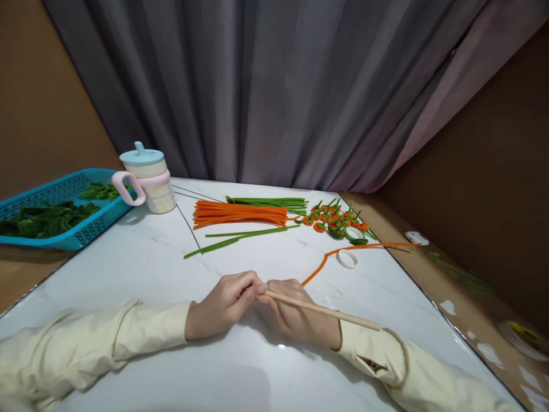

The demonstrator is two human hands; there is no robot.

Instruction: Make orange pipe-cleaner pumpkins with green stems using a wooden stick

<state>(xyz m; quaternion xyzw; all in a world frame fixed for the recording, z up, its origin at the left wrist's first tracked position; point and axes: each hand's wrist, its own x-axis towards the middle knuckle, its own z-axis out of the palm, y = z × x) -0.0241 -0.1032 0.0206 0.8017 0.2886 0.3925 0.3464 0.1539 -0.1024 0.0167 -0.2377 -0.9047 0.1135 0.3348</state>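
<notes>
My left hand (229,303) and my right hand (291,312) meet over the near part of the table, both closed, fingertips touching. A thin wooden stick (326,309) has one end pinched between them and slants across my right hand toward the lower right. An orange pipe cleaner (326,258) runs from behind my right hand toward the table's right edge; its near end is hidden by the fingers. Farther back lie a bundle of orange pipe cleaners (240,214), green pipe cleaners (268,202) and loose green ones (231,240).
Small orange and green pumpkin-like pieces (319,227) cluster at the back right, near a white ring (347,259). A lidded cup (159,191) with a pink handle stands left, beside a blue basket (81,234) of green pieces. Right of the white table (150,257) lies a tape roll (523,337).
</notes>
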